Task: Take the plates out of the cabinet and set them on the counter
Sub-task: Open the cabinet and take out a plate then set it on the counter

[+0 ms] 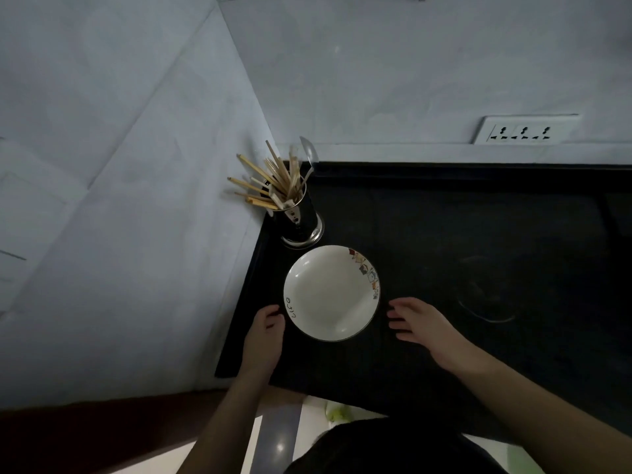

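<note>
Your left hand [265, 331] sits just to the left of the plate [331, 291], fingers loosely curled toward its rim and holding nothing; whether the fingertips touch the rim I cannot tell. Your right hand [422, 325] lies a little clear of the plate's right edge, fingers spread and relaxed, also empty. The plate rests flat on the black counter [478, 234] between your two hands, slightly ahead of them. The main risk, as I judge it, is on your left side: the counter's left edge runs just outside your left hand, so a careless nudge from the right could slide the plate toward that drop. Directly beyond the plate, just ahead of your left fingertips, stands a metal utensil holder [301, 220] bristling with chopsticks [265, 181] and a spoon [309, 152]; pushing the plate forward could knock it, and a sleeve or wrist lifted past it could catch the sticks and tip it. If more plates are coming, stacking onto this one in dim light invites a chipped rim, so set them down gently. As for writing, the plate's inner rim near your left hand carries short black handwritten-style lettering, too curved and small to read with confidence; opposite it, a band of small coloured pictures. No brand shows.
</note>
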The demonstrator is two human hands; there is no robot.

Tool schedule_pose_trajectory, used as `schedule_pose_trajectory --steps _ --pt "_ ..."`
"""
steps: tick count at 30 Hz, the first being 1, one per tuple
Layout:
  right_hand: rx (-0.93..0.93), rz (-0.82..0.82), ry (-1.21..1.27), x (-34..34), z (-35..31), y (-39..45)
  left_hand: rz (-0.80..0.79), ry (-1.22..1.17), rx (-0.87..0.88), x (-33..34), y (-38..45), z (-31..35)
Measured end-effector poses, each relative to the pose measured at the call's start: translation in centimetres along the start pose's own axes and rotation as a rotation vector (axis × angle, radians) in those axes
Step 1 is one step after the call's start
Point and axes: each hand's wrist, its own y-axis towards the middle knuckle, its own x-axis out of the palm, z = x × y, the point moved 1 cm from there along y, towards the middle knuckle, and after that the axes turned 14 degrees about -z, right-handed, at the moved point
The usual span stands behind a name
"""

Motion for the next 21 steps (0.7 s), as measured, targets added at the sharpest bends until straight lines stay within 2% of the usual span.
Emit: schedule_pose_trajectory --steps 3,6,7,9,11,14,17,21 --pt "-0.076 -0.016 -0.37 0.0 0.3 -0.8 -0.041 0.293 0.128 0.5 -1.6 0.8" --pt "-0.1 -0.062 -0.568 0.3 0.4 -2.2 -0.148 0.458 0.18 1.5 -3.1 1.6" --pt "-0.124 -0.05 -0.657 0.3 0.6 -2.7 -0.141 0.626 0.203 1.6 -3.7 1.7" --pt "-0.202 0.056 -0.954 0.2 1.2 -3.7 -0.02 1.128 0.317 1.8 -4.7 1.6" --pt "-0.282 0.188 -1.247 0.6 2.0 -4.8 0.016 1.366 0.394 2.0 -5.3 1.5" --pt "-0.244 0.258 -1.351 1.9 2.7 -6.0 -0.016 1.37 0.47 2.6 -5.8 1.6" --pt "-0.172 0.287 -1.352 3.9 3.3 -7.0 -0.044 1.405 0.482 2.2 -6.1 1.8" --pt "-0.138 0.352 -1.341 7.3 4.3 -8.5 -0.075 1.357 0.603 0.6 -7.4 1.3"
